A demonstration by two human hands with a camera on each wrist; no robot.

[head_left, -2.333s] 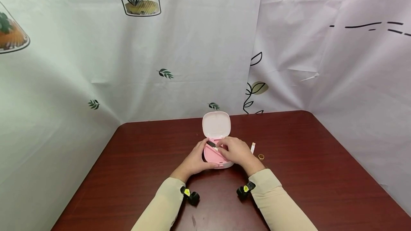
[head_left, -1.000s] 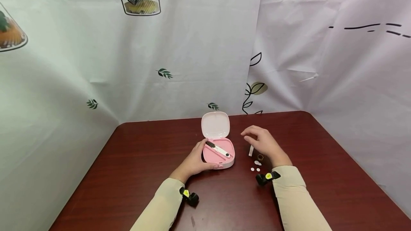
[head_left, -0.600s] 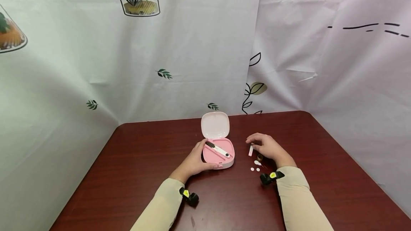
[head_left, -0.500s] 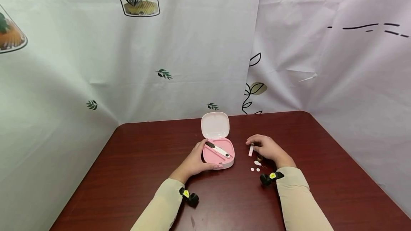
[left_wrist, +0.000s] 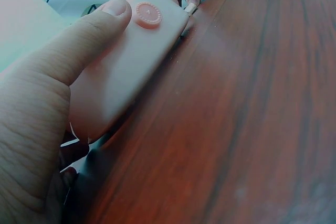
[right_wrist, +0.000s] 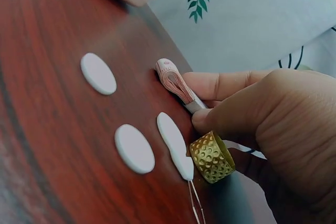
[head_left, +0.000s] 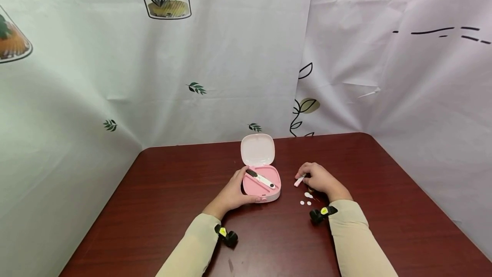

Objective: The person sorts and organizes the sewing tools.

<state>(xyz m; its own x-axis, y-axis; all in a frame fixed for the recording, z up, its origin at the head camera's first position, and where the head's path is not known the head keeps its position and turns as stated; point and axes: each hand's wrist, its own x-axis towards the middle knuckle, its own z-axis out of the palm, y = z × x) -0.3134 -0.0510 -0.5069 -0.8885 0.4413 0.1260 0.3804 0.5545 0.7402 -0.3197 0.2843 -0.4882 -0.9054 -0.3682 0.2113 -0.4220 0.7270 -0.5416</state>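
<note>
My left hand point(head_left: 232, 192) grips the left side of a pink sewing box point(head_left: 252, 189), thumb at the front near its round catch point(left_wrist: 148, 15). The box stands with its lid point(head_left: 258, 150) raised. Black-and-white thread snips point(head_left: 265, 181) lie slantwise in its pink tray. To the right of the box, my right hand point(head_left: 322, 180) pinches a folded tape measure point(right_wrist: 173, 81) between thumb and fingers, close over the table. Just beside that thumb is a dimpled golden thimble point(right_wrist: 211, 158), next to a white needle threader point(right_wrist: 174, 142) with a thin wire loop.
Two white oval-looking discs, a farther disc point(right_wrist: 98, 74) and a nearer disc point(right_wrist: 135, 149), lie flat by the threader. The dark red table point(head_left: 177, 183) ends at the back against a printed fabric backdrop point(head_left: 230, 54).
My right hand has left the thread snips in the tray and moved right to the tape measure, which it now pinches and has turned slightly. My left hand keeps its place on the box.
</note>
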